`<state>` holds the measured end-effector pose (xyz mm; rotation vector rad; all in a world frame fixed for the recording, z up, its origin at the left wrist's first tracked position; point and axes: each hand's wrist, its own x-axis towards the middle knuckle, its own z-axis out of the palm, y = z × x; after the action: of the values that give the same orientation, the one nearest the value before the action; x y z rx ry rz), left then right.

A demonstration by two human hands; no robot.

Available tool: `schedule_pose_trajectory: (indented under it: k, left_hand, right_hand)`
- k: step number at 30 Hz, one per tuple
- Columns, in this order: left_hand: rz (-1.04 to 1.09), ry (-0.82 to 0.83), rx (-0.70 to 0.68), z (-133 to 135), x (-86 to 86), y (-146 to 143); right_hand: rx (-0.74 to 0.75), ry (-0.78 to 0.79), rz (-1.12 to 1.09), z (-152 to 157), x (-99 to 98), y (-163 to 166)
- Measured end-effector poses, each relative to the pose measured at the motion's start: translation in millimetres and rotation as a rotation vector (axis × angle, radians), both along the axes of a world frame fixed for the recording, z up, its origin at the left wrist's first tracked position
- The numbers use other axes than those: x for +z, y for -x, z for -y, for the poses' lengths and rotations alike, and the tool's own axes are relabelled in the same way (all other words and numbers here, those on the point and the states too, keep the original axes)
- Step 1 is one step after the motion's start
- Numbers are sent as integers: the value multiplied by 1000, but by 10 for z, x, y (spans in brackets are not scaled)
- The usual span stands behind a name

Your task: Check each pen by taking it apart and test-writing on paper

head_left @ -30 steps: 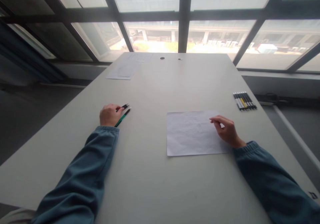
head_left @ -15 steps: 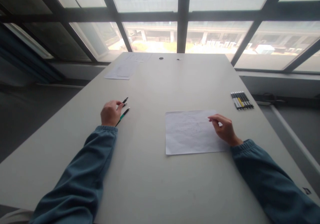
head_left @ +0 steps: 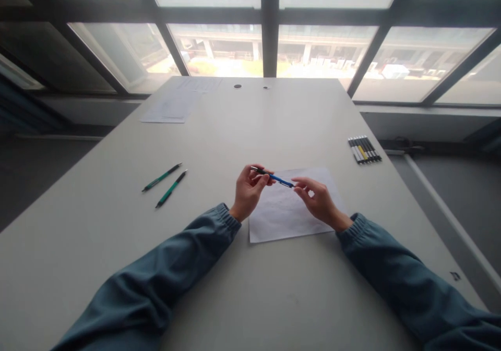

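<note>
My left hand [head_left: 249,189] grips one end of a blue pen [head_left: 274,177] and holds it above a white sheet of paper [head_left: 291,207]. My right hand [head_left: 317,198] meets the pen's other end, its fingertips pinched at the tip. Both hands hover over the sheet near the middle of the grey table [head_left: 235,267]. Two green pens [head_left: 166,183] lie side by side on the table to the left, apart from my hands.
A row of several black, white and yellow pens [head_left: 364,149] lies near the table's right edge. Loose papers [head_left: 172,106] rest at the far left corner. Two small round holes [head_left: 237,86] sit at the far edge, below large windows.
My left hand left the green pens and came to the middle carrying a blue pen. My right hand rose off the sheet and met the pen's tip. The view shifted a little.
</note>
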<state>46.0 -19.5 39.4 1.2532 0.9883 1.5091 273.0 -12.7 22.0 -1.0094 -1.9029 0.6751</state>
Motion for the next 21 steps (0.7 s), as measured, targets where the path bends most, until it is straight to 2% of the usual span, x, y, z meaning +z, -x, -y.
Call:
schedule_pose_trajectory:
  k: [6,10,14,18,21]
  left_hand:
    - [91,78,-26,1,-130,-62]
    - [-23,75,-31,14,-165,-3]
    - [-167,-10,-38,22,-165,73]
    - [-240,-66,22,-28,-177,170]
    - [-252,-46,69,-77,-209,221]
  right_hand:
    - [-71,46,-171,-56,-32,-35]
    - [-89,95,-321,-87,-79,-47]
    - [-136,84,-382,-115,-103,-82]
    - [-181,106,-403,-140,-107,-121]
    - [-185,134,-413,-146,-105,-135]
